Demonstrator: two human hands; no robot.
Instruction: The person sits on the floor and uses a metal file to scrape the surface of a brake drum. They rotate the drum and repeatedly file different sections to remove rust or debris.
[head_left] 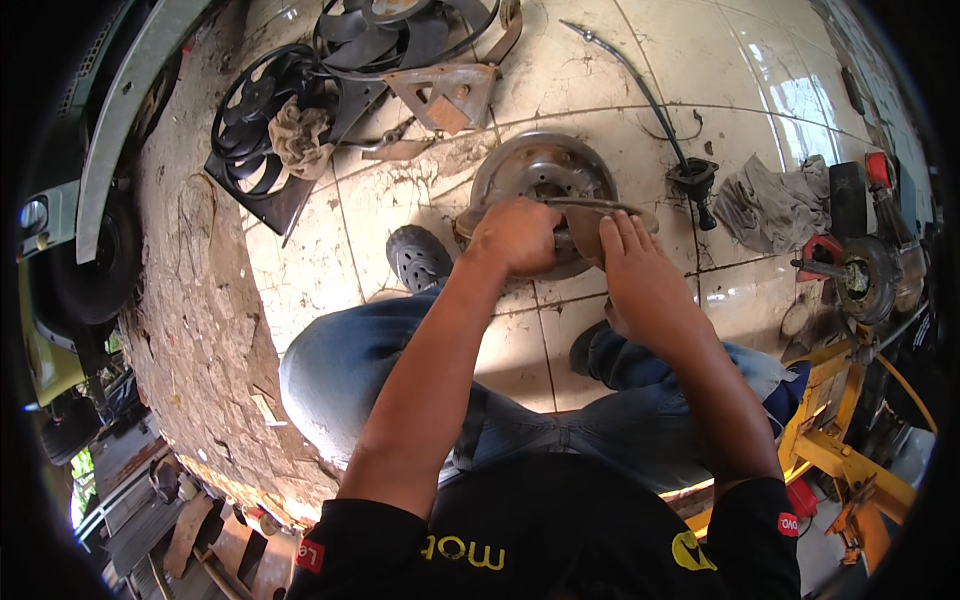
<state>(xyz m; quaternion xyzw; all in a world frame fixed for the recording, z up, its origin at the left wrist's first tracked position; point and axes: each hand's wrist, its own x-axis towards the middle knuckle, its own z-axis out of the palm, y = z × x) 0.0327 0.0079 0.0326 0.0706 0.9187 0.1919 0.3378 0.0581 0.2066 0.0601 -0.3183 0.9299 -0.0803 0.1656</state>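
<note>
A round metal drum or plate (pixel 540 165) with a hole in its middle lies on the tiled floor in front of me. Across its near side is a curved metal part (pixel 604 204), which looks like a brake shoe. My left hand (pixel 518 238) is closed around its left half, the fingertips hidden. Against its right half lies a brown sheet (pixel 584 232), perhaps sandpaper. My right hand (pixel 640 272) presses that sheet with its fingers held together, the thumb side partly hidden.
Black radiator fans (pixel 262 95) and a rusty bracket (pixel 445 95) lie far left. To the right are a black cable with a fitting (pixel 692 178), a grey rag (pixel 775 205) and a bench grinder-like tool (pixel 866 280). A yellow metal frame (pixel 835 450) stands near right.
</note>
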